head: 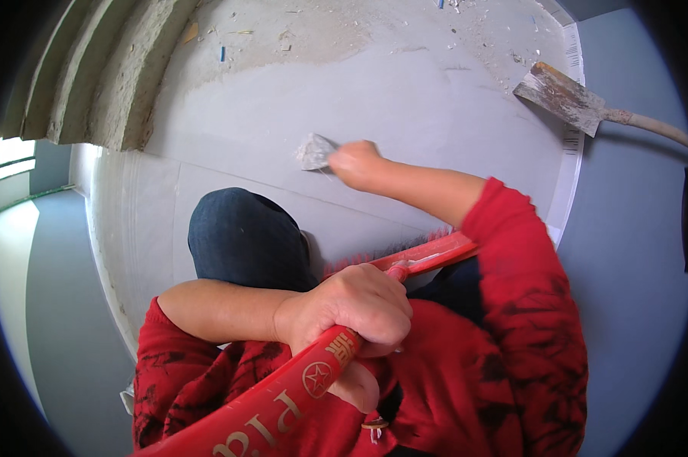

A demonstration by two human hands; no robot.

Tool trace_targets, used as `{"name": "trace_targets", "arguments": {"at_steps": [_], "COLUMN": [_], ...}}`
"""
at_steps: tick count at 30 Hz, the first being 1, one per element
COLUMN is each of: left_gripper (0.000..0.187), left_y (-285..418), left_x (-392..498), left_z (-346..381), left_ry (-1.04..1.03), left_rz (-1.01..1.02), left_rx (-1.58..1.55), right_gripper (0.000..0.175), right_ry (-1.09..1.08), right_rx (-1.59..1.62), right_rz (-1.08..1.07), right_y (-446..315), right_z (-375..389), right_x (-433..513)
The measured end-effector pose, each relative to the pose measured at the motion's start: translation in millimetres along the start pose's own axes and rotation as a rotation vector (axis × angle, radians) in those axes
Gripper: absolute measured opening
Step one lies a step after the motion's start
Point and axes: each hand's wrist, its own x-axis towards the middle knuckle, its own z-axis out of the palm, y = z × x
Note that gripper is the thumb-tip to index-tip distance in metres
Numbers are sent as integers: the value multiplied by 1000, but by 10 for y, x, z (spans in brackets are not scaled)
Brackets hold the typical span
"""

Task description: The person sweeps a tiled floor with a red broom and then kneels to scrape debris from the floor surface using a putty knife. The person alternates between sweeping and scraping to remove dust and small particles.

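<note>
My left hand (349, 311) is wrapped around the red handle (286, 394) of a broom, close above its head. The handle bears printed writing and a star emblem. Behind that hand, the red broom head (429, 254) with red and black bristles lies tilted near my legs. My right hand (355, 165) reaches forward and grips a putty knife (315, 153), whose wide, plaster-smeared blade is down at the pale grey floor (247, 120). The knife's handle is hidden in my fist. Slight blur shows on the right hand. Pale debris clings around the blade's edge.
A dirty shovel (566, 97) leans against the blue-grey wall (623, 217) at the right. Rough concrete steps (132, 80) rise at the upper left. Dust and debris (286, 40) litter the far floor, with a small blue piece (222, 54) among them. My jeans-clad knee (241, 237) juts forward.
</note>
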Motion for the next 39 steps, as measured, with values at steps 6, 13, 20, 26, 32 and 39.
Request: {"name": "trace_targets", "arguments": {"at_steps": [6, 13, 20, 26, 32, 39], "left_gripper": [60, 60, 60, 60, 61, 61], "left_y": [11, 44, 52, 62, 135, 197], "left_x": [-35, -111, -75, -63, -97, -104], "left_z": [74, 93, 50, 33, -29, -105], "left_ry": [19, 22, 17, 38, 8, 25], "left_rz": [-10, 54, 5, 27, 44, 85], "left_rx": [33, 51, 33, 87, 65, 39], "right_gripper": [15, 14, 14, 14, 15, 17], "right_ry": [249, 30, -144, 254, 356, -60], "right_rx": [100, -28, -96, 112, 189, -9], "right_rz": [57, 135, 50, 79, 156, 308], "right_y": [-350, 138, 1, -608, -36, 591], "right_z": [-160, -284, -106, -122, -207, -321], "right_x": [944, -126, -332, 1192, 865, -575]}}
